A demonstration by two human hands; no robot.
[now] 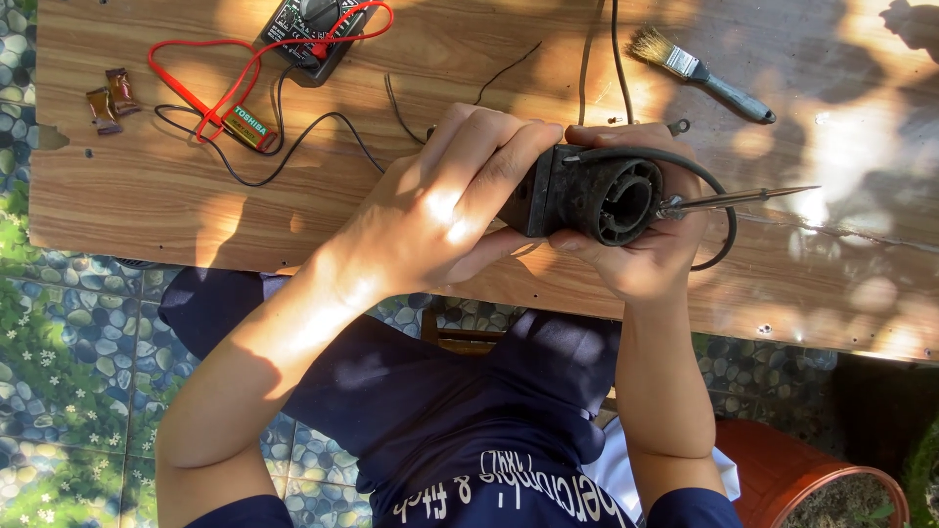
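Both hands grip the black motor housing (pixel 587 196) at frame centre: left hand (pixel 440 220) wraps its left end, right hand (pixel 646 244) cups its open round end (also pinching a screwdriver (pixel 734 198) pointing right) above the bench (pixel 147 210).

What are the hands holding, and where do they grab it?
Both hands hold a black motor housing. The left hand wraps its flat end; the right hand cups the round end from underneath.

A small green and gold battery label (pixel 250 127) lies far left on the wooden table (pixel 147 196), among red and black leads. Two brown sweet wrappers (pixel 110 98) sit further left, near the table's edge.
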